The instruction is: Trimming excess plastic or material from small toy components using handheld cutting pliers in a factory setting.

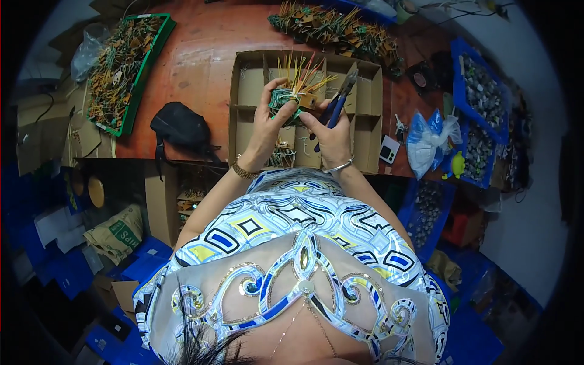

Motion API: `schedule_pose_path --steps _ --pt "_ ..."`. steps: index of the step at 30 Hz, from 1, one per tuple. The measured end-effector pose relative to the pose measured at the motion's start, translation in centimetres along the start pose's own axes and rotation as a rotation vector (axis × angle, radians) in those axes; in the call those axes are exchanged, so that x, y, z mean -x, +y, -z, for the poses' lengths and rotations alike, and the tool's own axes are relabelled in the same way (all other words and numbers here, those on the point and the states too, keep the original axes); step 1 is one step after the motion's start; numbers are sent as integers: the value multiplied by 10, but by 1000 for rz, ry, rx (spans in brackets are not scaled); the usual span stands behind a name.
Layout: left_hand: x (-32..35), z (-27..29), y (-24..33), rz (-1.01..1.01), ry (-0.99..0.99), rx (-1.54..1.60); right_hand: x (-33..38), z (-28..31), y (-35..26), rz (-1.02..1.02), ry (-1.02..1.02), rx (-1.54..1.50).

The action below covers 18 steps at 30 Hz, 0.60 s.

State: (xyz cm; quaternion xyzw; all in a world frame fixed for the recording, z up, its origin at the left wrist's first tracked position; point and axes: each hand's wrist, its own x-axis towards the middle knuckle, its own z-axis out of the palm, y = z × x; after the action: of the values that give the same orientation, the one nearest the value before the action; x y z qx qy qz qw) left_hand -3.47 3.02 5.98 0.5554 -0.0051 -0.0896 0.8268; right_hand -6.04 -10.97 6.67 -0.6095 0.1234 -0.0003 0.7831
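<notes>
My left hand is closed around a bundle of small green circuit boards, with yellow, orange and red wires fanning out from its far side. My right hand grips blue-handled cutting pliers, their dark jaws pointing away from me to the far right. Its thumb comes close to the near side of the bundle; whether it touches is hard to tell. Both hands are above a divided cardboard box. More wired boards lie in one of its near compartments.
A green tray full of wired boards stands at the left, near a black bag. Another heap of wired boards lies at the back. To the right are a phone, plastic bags and blue bins of small parts.
</notes>
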Motion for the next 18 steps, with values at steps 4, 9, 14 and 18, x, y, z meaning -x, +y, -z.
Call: schedule_pose_path --steps 4,9,14,18 --pt "6 -7 14 36 -51 146 1 9 -1 -23 -37 -13" --pt "1 1 22 -44 -19 79 5 34 -35 323 -14 416" --pt "2 -1 27 -270 -13 -222 24 41 -81 635 -183 1207" --pt "5 -5 29 -20 1 147 21 35 -77 534 -209 1115"
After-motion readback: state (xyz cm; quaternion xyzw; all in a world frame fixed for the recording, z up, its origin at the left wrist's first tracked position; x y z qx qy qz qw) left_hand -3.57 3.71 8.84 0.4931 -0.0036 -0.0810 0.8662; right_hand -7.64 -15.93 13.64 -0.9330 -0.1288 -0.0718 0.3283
